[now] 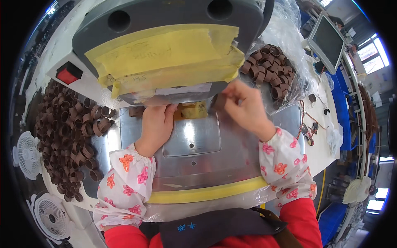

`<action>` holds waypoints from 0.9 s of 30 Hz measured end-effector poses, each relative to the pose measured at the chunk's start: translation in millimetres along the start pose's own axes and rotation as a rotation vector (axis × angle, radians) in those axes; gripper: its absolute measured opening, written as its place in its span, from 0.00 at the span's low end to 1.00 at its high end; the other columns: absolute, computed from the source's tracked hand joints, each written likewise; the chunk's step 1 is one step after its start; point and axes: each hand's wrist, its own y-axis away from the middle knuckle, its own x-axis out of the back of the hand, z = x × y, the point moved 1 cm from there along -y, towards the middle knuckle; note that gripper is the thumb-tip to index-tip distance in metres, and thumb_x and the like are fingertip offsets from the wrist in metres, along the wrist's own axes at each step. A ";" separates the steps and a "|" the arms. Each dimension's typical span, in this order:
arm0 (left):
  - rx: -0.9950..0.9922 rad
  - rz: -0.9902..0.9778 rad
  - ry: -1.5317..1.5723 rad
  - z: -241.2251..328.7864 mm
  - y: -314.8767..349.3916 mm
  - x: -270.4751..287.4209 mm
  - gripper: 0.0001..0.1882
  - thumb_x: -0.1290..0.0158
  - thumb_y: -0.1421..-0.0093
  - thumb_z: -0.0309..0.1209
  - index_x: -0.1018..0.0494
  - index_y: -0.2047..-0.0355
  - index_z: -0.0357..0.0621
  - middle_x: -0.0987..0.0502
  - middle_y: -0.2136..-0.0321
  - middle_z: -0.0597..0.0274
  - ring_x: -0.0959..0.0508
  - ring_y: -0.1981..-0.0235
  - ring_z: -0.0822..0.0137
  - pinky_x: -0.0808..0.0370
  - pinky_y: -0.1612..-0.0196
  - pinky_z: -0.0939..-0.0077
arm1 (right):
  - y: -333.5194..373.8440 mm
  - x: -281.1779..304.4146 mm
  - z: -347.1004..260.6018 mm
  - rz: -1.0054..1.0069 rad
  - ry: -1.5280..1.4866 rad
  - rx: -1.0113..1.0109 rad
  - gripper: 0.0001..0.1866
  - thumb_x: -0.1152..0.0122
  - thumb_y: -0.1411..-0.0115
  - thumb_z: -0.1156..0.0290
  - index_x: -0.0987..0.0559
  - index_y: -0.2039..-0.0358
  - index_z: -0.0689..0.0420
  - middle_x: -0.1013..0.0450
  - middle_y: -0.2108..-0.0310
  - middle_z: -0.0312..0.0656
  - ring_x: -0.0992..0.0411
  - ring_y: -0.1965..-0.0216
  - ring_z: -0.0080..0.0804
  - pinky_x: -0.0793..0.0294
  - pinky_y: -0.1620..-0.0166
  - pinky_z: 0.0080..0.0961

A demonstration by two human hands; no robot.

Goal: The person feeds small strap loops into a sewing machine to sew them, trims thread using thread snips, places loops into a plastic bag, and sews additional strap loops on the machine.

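My left hand (156, 127) reaches under the front edge of a grey machine head (165, 93). Its thumb lies beside a yellowish taped block (194, 110), and its fingertips are hidden beneath the head. Just left of that hand, a brown ring (136, 111) sits on the metal plate (190, 140). My right hand (246, 108), slightly blurred, is closed in a pinch at the right side of the head. Between its fingers is a dark brown ring (218, 102), partly smeared by motion. Both forearms wear white sleeve covers with flower prints.
A large heap of brown rings (68, 132) covers the left side. More rings (271, 70) lie in clear plastic at the right. A red switch (69, 73), white fans (51, 217), loose wires (308, 128) and a screen (327, 41) surround the bench. Yellow tape (206, 191) lines its front.
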 end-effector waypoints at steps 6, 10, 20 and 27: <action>0.190 -0.197 0.410 3.2 -0.4 12.1 0.09 0.46 0.45 0.29 0.26 0.71 0.33 0.25 0.79 0.54 0.29 0.82 0.66 0.33 0.76 0.77 | 6.4 -47.5 -4.6 -0.075 -0.007 0.050 0.10 0.49 0.52 0.84 0.32 0.67 0.64 0.27 0.76 0.49 0.25 0.75 0.40 0.27 0.71 0.27; -0.015 -0.197 0.296 -0.4 -1.3 3.3 0.10 0.44 0.50 0.28 0.25 0.68 0.34 0.26 0.83 0.57 0.29 0.83 0.74 0.33 0.77 0.81 | 12.3 -55.9 -5.1 -0.042 0.067 0.169 0.10 0.48 0.52 0.84 0.32 0.67 0.63 0.27 0.75 0.48 0.25 0.75 0.41 0.27 0.72 0.30; 0.039 -0.045 0.285 -20.9 6.2 -12.9 0.06 0.45 0.51 0.27 0.23 0.74 0.36 0.28 0.87 0.57 0.31 0.87 0.72 0.35 0.82 0.77 | 15.2 -60.7 -17.8 -0.099 0.006 0.088 0.13 0.38 0.53 0.79 0.30 0.67 0.62 0.29 0.74 0.43 0.30 0.78 0.29 0.30 0.75 0.23; 0.096 -0.103 0.313 1.7 0.5 -1.1 0.08 0.40 0.53 0.29 0.23 0.73 0.38 0.29 0.88 0.58 0.31 0.88 0.72 0.36 0.83 0.78 | 14.5 -50.6 -0.5 -0.041 -0.049 0.246 0.07 0.40 0.52 0.80 0.29 0.72 0.63 0.30 0.72 0.44 0.29 0.78 0.35 0.29 0.74 0.26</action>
